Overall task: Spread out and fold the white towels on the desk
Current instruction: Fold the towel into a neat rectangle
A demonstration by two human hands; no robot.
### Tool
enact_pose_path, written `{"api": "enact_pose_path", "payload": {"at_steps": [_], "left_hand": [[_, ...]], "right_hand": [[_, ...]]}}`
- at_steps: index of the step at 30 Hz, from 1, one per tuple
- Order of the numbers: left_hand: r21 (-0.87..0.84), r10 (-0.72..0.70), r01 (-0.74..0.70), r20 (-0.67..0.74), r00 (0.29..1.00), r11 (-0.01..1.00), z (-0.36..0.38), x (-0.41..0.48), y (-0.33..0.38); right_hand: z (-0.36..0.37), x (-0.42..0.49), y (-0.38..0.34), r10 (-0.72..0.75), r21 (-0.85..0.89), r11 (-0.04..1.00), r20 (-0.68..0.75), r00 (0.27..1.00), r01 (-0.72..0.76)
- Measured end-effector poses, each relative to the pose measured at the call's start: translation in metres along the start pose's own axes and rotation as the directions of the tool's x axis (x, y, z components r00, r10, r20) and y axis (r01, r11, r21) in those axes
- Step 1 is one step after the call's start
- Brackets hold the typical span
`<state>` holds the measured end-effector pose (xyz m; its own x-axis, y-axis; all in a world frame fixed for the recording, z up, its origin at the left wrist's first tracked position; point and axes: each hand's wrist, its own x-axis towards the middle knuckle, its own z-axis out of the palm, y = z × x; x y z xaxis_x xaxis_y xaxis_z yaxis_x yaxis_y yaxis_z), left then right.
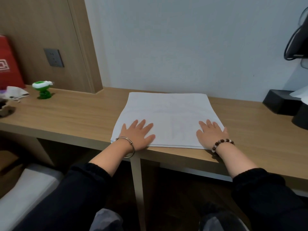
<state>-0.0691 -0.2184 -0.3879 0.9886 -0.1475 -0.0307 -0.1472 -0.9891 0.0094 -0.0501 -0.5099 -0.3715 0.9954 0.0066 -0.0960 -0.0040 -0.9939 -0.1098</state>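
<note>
At the bottom of the frame two arms in dark sleeves reach up toward the wooden surface (80, 114), the left wrist wearing a thin metal bangle (127, 144) and the right wrist a string of brown and pale beads (221, 144). The left hand (139, 135) lies palm down on the near left corner of the white towel (168, 114), its fingers (141, 125) spread wide and flat, gripping nothing. The right hand (212, 135) lies palm down on the near right corner in the same way, fingers splayed and flat on the cloth. The towel sits in the middle of the frame, spread smooth as a rough square, its near edge along the front edge of the surface and its far edge close to the pale wall. Farther back at the left of the frame stand a small green toy (42, 90), a crumpled pale cloth (16, 93) and a red bag (10, 64) against the wood panel, which carries a grey wall socket (53, 57). At the right edge, a black box (280, 104) sits on the surface.
</note>
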Motion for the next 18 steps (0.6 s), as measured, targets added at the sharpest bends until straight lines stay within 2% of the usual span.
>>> {"api": "enact_pose_path", "payload": {"at_steps": [2,4,5,6,8,10,11,14,18], "left_hand": [[-0.004,-0.003,0.003,0.003,1.0,1.0,-0.002,-0.001,0.004],[-0.007,0.006,-0.006,-0.018,1.0,1.0,-0.004,-0.005,0.009],[-0.021,0.033,-0.034,-0.051,0.998,0.999,-0.005,-0.008,0.01],[-0.061,0.08,-0.086,-0.104,0.991,0.994,-0.007,-0.012,0.01],[-0.238,0.175,-0.228,-0.225,0.959,0.944,-0.012,-0.021,0.009],[-0.4,0.203,-0.299,-0.264,0.943,0.867,-0.021,-0.03,0.01],[-0.419,0.219,-0.311,-0.254,0.942,0.853,-0.025,-0.033,0.012],[-0.353,0.264,-0.336,-0.235,0.935,0.873,-0.033,-0.037,0.022],[-0.261,0.289,-0.348,-0.24,0.927,0.9,-0.039,-0.037,0.028]], "right_hand": [[-0.001,-0.007,-0.016,-0.006,0.065,0.998,-0.063,0.998,0.011],[0.001,-0.019,-0.037,-0.137,0.237,0.954,-0.206,0.969,0.185],[0.003,-0.027,-0.047,-0.223,0.326,0.896,-0.257,0.94,0.301],[0.005,-0.035,-0.055,-0.306,0.376,0.838,-0.278,0.911,0.396],[0.007,-0.046,-0.061,-0.424,0.366,0.789,-0.258,0.868,0.494],[0.003,-0.05,-0.059,-0.444,0.386,0.777,-0.226,0.867,0.498],[0.0,-0.05,-0.057,-0.441,0.41,0.768,-0.22,0.87,0.493],[-0.004,-0.051,-0.056,-0.429,0.456,0.745,-0.23,0.873,0.486],[-0.003,-0.052,-0.058,-0.43,0.42,0.761,-0.247,0.869,0.495]]}}
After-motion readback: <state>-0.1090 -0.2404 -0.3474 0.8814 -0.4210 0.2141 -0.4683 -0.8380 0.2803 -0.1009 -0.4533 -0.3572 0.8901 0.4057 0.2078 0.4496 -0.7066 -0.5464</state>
